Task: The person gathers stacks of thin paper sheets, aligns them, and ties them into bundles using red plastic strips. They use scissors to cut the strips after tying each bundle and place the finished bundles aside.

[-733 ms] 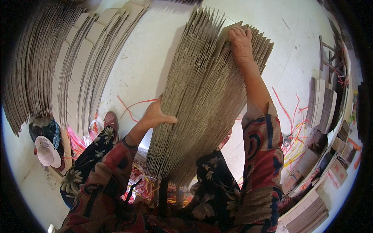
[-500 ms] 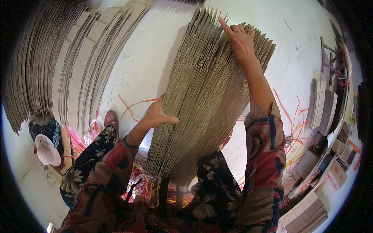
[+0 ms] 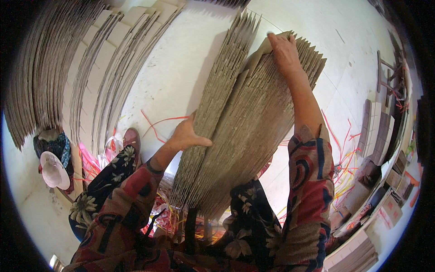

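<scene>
Pale concrete floor (image 3: 181, 72) fills the background, scattered with red and pink plastic straps (image 3: 158, 122).

At 1 o'clock, the fingers of the right hand (image 3: 284, 52) are curled over the top edge of 1 flattened cardboard sheet, which is pulled slightly apart from the bundle so that a gap is opened there. The right arm, in a red patterned sleeve (image 3: 310, 181), is stretched up along the right side of the bundle.

Near the centre, the left hand (image 3: 188, 136) is pressed flat against the left face of the bundle, fingers extended and together, thumb spread; nothing is gripped.

The bundle of flattened cardboard sheets (image 3: 240, 131) is stood on edge between the 2 hands, fanned out toward 12 o'clock and narrowed toward 6 o'clock, where it is set between the knees in dark flowered trousers (image 3: 104, 181).

At 10 to 11 o'clock, further stacks of cardboard (image 3: 59, 72) are leaned in rows. At 9 o'clock a white hat (image 3: 53, 170) is seen. At 3 to 4 o'clock, more small stacks (image 3: 369, 131) are laid along the wall.
</scene>
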### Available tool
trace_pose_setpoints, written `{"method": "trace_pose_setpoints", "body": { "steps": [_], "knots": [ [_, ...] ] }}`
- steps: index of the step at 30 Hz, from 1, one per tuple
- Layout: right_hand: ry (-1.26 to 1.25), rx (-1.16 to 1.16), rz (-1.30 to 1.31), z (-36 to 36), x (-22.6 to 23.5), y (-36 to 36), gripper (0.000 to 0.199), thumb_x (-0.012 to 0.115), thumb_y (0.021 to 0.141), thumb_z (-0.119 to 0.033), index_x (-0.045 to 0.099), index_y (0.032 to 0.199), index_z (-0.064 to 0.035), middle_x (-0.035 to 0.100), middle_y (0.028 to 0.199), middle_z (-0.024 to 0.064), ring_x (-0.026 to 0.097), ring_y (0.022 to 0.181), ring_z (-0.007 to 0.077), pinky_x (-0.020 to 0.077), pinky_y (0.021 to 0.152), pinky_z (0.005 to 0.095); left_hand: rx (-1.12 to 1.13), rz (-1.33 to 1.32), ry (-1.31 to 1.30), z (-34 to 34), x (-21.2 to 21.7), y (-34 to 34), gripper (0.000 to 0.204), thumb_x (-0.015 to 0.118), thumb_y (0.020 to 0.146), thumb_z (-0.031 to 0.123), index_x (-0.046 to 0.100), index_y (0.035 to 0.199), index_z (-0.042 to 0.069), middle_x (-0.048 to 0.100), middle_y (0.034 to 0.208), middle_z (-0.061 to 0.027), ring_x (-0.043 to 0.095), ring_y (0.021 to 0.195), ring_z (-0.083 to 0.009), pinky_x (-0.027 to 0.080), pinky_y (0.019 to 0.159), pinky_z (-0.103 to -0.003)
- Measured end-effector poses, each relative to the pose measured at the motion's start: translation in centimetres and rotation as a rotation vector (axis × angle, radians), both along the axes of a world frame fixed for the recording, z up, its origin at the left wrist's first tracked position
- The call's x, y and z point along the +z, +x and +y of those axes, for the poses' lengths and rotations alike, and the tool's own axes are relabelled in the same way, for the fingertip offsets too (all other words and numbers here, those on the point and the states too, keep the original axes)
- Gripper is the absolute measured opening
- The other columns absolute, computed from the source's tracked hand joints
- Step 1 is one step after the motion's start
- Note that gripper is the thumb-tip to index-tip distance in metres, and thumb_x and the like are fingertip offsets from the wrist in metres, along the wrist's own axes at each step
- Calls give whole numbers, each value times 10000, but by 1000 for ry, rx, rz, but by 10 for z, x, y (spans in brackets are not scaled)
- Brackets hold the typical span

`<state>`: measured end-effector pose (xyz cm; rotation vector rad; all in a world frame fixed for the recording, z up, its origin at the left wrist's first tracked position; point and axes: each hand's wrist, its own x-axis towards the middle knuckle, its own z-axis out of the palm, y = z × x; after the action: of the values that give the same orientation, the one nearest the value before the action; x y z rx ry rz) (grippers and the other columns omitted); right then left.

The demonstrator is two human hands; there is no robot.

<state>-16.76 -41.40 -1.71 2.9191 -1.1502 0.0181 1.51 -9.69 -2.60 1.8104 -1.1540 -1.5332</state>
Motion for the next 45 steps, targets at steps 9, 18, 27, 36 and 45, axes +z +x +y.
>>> {"method": "trace_pose_setpoints", "body": {
  "steps": [9,18,27,36,45],
  "knots": [
    [-65,38,132,3,15,23,676,414,835,71,271,1379,-306,597,956,94,597,899,260,290,988,583,12,-36,-17,8,-11,2,1102,853,482,411,300,1336,-10,520,1212,-182,499,1122,-276,364,964,-349],
    [-115,70,-76,-10,-6,9,425,469,824,7,438,1227,-124,598,978,94,540,1028,268,289,993,569,-28,-97,22,5,-5,1,1127,814,481,438,243,1374,56,512,1209,-203,493,1125,-341,377,963,-385],
    [-58,88,112,15,8,43,693,448,843,44,209,1399,-292,605,789,57,598,835,229,326,944,599,-51,-130,50,2,-1,0,1111,806,488,428,247,1370,51,512,1206,-208,493,1125,-342,379,957,-385],
    [-61,81,-14,11,13,36,267,510,775,-8,556,1029,-76,542,1075,106,471,1123,274,268,997,589,-66,-114,33,4,-9,-3,1148,800,497,433,206,1377,-2,449,1264,-246,444,1176,-356,349,984,-381],
    [130,499,-209,156,42,73,715,554,782,-461,337,1329,-56,319,1395,132,226,1334,273,103,1045,605,-97,-99,99,8,6,7,1115,769,536,480,229,1333,-83,522,1137,-294,523,1064,-371,409,893,-388]
  ]
}}
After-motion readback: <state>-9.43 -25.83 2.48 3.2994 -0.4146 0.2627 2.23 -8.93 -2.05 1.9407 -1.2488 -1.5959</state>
